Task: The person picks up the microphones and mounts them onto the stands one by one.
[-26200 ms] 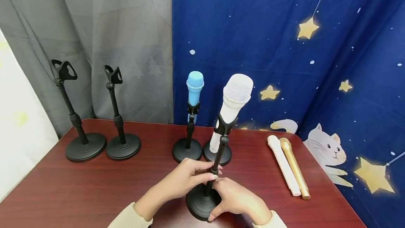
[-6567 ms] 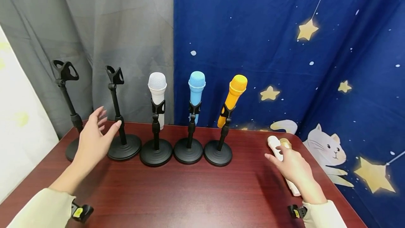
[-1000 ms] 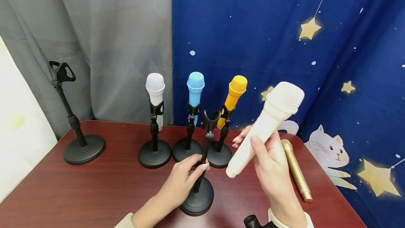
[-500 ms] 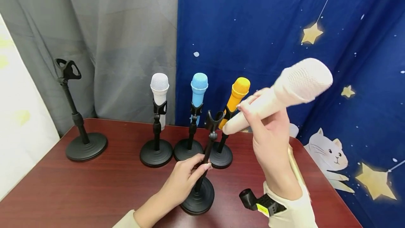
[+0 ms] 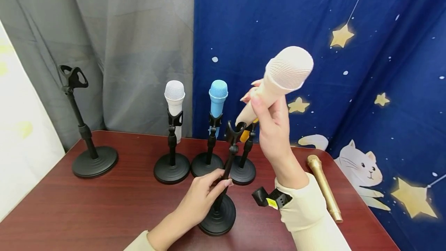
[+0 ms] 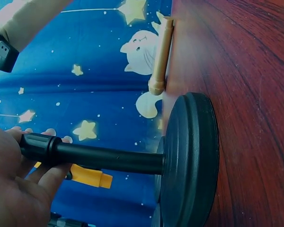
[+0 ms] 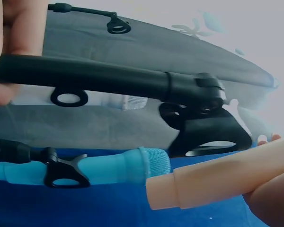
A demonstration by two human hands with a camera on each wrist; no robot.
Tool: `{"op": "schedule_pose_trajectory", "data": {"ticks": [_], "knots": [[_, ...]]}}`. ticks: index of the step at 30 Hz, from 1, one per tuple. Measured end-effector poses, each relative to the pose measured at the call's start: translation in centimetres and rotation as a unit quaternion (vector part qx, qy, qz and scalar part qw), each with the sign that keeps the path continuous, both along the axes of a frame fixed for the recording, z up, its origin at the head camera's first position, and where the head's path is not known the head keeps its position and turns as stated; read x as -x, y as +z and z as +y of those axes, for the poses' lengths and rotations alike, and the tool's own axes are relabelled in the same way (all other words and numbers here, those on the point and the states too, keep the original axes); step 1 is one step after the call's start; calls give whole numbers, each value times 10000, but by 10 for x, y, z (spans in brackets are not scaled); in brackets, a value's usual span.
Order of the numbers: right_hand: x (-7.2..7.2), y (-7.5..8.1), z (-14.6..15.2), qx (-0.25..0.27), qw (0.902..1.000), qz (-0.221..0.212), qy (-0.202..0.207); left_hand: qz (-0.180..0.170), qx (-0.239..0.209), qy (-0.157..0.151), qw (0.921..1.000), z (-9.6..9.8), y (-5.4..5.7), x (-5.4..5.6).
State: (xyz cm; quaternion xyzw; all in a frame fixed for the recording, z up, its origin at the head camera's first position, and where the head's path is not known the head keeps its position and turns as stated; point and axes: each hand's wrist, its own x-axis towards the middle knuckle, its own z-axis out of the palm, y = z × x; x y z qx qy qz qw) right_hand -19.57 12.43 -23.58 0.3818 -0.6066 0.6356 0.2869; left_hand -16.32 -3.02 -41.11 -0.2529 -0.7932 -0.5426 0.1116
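My left hand [image 5: 198, 196] grips the pole of a black microphone stand [image 5: 217, 220] at the front middle, its round base on the table. The stand's clip [image 5: 234, 131] holds nothing. My right hand [image 5: 273, 127] holds a pale cream microphone [image 5: 289, 69], mesh head up and tilted right, thumb along its body. In the head view its tail end overlaps the clip. The right wrist view shows the tail [image 7: 203, 189] just beside and below the clip [image 7: 213, 132], outside its opening. The left wrist view shows fingers [image 6: 52, 182] round the pole's collar.
Behind stand a white microphone [image 5: 174, 92], a blue one [image 5: 218, 92] and a partly hidden orange one [image 5: 245, 136], each in a stand. One stand without a microphone [image 5: 94, 162] is at far left. A gold microphone [image 5: 324, 185] lies on the right.
Over the last second my right hand has raised the cream microphone and swung its tail to the clip. Earlier, that microphone lay at right and this stand stood back left.
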Motion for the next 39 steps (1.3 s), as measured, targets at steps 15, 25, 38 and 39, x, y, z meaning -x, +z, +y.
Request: {"op": "schedule_pose_trajectory", "data": {"ticks": [15, 25, 38, 39], "knots": [[15, -30, -18, -823, 9944, -665, -58, 222, 220, -37, 9995, -1, 0, 2], [22, -50, -17, -1035, 9909, -769, -395, 250, 320, 3, 9992, -2, 1, 2], [29, -56, -16, -774, 9944, -702, -157, 360, 279, 176, 9988, -1, 0, 0], [28, -56, -16, -768, 9944, -704, -157, 381, 287, 190, 9987, -1, 0, 0]]}}
